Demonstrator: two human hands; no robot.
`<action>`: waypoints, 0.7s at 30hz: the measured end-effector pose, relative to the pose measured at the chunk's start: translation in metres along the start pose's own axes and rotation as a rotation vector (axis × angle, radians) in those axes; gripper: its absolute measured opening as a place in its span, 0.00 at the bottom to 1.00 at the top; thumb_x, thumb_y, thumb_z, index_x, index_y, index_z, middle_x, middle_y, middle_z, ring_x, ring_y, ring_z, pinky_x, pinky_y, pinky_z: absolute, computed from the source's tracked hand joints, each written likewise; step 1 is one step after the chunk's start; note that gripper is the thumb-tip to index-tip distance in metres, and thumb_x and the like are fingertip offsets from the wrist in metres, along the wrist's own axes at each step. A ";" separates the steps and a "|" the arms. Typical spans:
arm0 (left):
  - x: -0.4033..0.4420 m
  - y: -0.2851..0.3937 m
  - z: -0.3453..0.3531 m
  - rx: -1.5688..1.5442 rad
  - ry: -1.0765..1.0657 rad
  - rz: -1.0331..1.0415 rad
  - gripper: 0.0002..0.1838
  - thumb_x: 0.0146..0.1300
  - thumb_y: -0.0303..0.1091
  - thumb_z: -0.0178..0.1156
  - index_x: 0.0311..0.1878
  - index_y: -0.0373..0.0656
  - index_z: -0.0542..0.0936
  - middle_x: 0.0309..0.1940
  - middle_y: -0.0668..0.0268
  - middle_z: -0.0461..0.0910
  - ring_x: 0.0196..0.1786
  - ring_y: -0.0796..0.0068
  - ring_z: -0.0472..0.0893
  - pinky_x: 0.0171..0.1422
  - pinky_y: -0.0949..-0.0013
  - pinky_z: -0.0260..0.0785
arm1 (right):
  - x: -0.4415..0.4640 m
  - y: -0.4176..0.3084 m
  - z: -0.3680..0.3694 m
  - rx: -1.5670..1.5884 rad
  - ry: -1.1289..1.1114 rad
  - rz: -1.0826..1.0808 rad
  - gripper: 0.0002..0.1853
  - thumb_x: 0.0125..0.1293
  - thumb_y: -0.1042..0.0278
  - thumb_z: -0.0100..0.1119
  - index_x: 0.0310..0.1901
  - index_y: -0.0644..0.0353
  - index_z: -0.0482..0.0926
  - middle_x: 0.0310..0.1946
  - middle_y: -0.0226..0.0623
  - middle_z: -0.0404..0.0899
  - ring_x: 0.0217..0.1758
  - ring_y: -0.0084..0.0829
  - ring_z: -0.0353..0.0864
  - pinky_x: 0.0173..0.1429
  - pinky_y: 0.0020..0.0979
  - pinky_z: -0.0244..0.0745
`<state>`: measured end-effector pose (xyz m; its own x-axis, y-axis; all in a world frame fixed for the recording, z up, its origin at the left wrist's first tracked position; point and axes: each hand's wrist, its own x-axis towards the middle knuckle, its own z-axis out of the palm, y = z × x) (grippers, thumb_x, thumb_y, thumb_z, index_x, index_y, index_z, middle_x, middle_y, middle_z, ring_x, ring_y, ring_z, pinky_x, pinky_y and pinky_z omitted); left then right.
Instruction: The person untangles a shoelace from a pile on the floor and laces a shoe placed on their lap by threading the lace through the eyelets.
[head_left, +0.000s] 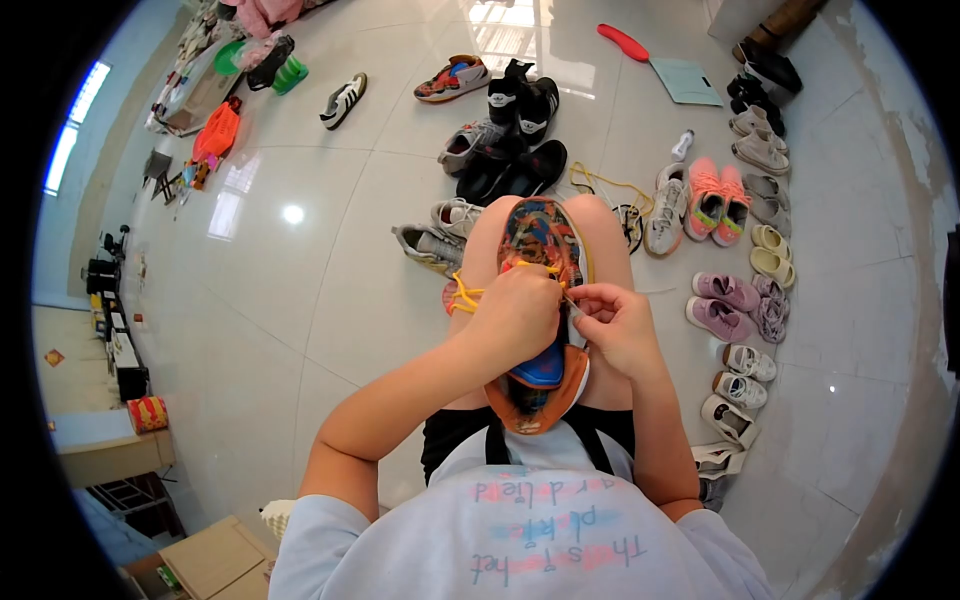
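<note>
An orange, blue and dark patterned shoe (543, 235) rests on my lap, its heel toward my body and a blue insole showing inside. My left hand (522, 312) is closed in a fist over the laces at the middle of the shoe. Yellow lace (465, 293) hangs out to the left of that hand. My right hand (612, 322) pinches a thin, pale lace end or strip at the shoe's right edge, close to my left hand. What my left fingers grip is mostly hidden.
Several shoes (510, 165) stand on the tiled floor beyond my knees. More pairs line the right wall, among them pink sneakers (718, 200). A pale green sheet (686, 82), a red insole (623, 43) and a white bottle (683, 145) lie ahead. A cardboard box (215, 560) is lower left.
</note>
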<state>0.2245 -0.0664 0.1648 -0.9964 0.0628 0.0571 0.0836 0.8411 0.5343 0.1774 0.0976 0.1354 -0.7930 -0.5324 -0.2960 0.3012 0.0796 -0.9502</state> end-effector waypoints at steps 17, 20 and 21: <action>0.002 -0.004 -0.001 -0.058 0.006 0.014 0.05 0.46 0.26 0.58 0.24 0.36 0.81 0.24 0.54 0.78 0.33 0.54 0.79 0.40 0.57 0.72 | 0.000 0.003 -0.004 0.082 -0.016 0.021 0.16 0.53 0.83 0.60 0.45 0.70 0.79 0.29 0.27 0.77 0.27 0.14 0.74 0.33 0.17 0.71; 0.002 -0.002 0.000 -0.072 0.017 -0.009 0.05 0.46 0.26 0.58 0.24 0.36 0.81 0.24 0.54 0.78 0.33 0.54 0.79 0.40 0.57 0.72 | 0.002 0.006 -0.005 0.126 -0.021 0.014 0.16 0.53 0.83 0.60 0.45 0.70 0.80 0.29 0.27 0.77 0.28 0.14 0.74 0.33 0.17 0.70; 0.002 -0.002 0.001 -0.073 0.024 -0.026 0.04 0.46 0.26 0.58 0.24 0.36 0.81 0.24 0.53 0.78 0.33 0.54 0.79 0.40 0.57 0.72 | 0.002 0.006 -0.005 0.126 -0.023 0.015 0.16 0.53 0.83 0.60 0.45 0.70 0.80 0.29 0.27 0.77 0.28 0.14 0.74 0.33 0.17 0.70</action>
<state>0.2222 -0.0676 0.1633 -0.9977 0.0283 0.0622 0.0599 0.8007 0.5960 0.1754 0.1012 0.1283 -0.7758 -0.5516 -0.3064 0.3781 -0.0177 -0.9256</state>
